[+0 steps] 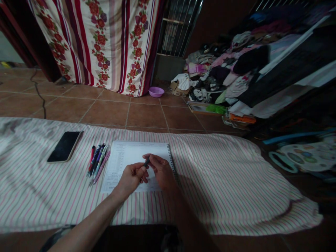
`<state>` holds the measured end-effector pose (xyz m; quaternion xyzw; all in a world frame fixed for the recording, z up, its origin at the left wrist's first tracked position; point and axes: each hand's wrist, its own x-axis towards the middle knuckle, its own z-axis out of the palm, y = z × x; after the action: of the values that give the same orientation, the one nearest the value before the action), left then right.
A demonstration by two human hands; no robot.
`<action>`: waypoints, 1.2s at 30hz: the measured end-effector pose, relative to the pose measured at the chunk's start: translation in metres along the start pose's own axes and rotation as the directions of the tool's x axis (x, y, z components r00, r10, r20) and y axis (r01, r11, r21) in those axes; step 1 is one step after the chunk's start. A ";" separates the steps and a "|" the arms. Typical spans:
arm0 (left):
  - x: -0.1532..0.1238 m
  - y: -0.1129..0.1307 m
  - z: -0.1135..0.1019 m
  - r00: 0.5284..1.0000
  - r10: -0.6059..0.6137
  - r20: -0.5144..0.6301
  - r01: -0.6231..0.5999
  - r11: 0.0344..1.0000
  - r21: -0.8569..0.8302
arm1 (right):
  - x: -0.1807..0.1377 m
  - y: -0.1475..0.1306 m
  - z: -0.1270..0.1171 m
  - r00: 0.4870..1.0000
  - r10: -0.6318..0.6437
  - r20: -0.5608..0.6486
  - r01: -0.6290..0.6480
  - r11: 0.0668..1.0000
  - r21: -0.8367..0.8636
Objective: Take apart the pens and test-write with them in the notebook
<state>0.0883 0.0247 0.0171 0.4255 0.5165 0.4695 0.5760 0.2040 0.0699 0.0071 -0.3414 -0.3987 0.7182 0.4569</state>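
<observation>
Both my hands meet over a spiral notebook (pixel 126 157) that lies open on a striped cloth (pixel 223 175). My left hand (pixel 131 176) and my right hand (pixel 161 171) are both closed in a pinch on a small dark pen (pixel 146 162) held between them, just above the page. The page carries faint printed or written lines. Several pens (pixel 97 162) lie side by side just left of the notebook. Further left, a black phone (pixel 64 146) lies face up on the cloth.
The striped cloth covers a low surface over a brown tiled floor (pixel 110 112). A floral curtain (pixel 105 42) hangs at the back, with a small purple bowl (pixel 156 92) beside it. A heap of clothes (pixel 236 70) fills the right side. A paint palette (pixel 301 157) sits at the far right.
</observation>
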 end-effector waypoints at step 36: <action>-0.014 0.012 -0.011 0.969 0.038 0.245 0.070 0.905 -0.419 | 0.017 -0.007 -0.015 0.961 0.180 -0.210 -0.027 0.817 0.576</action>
<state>0.0762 0.0133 0.0306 0.3408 0.3295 0.5090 0.7185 0.2142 0.0913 0.0047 -0.3007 -0.0852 0.7780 0.5449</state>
